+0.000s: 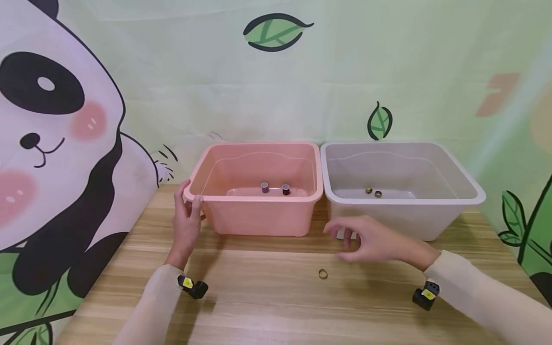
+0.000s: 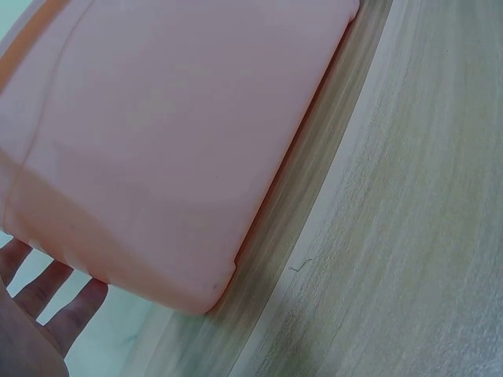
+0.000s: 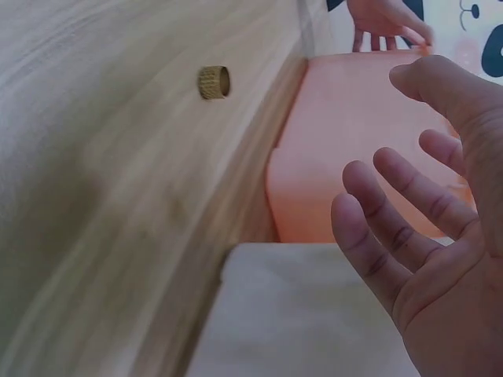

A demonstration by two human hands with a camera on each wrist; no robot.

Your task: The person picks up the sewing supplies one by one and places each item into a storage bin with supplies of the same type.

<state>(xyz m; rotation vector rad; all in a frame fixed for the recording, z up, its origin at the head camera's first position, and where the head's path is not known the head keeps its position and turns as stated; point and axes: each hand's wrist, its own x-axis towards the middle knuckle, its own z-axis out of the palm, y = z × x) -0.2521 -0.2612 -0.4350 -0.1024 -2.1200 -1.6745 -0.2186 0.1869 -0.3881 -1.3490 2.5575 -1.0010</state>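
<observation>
My left hand [image 1: 187, 230] holds the front left corner of a pink plastic bin [image 1: 258, 218], thumb at the front rim. In the left wrist view, its fingers [image 2: 77, 314] touch the bin's end wall. My right hand [image 1: 366, 238] hovers before a pale grey bin [image 1: 396, 215], fingers loosely bent and apart, with nothing between them. A gold ring [image 1: 323, 274] lies on the table, a little left of and nearer than that hand; the right wrist view shows the ring's [image 3: 214, 82] textured outer band.
Inside the pink bin are two small dark, cup-like pieces [image 1: 265, 187] with pale tops. Two gold-coloured rings [image 1: 378, 194] lie in the grey bin. Both bins stand side by side on the wooden table [image 1: 267, 297], against a printed panda cloth [image 1: 215, 72].
</observation>
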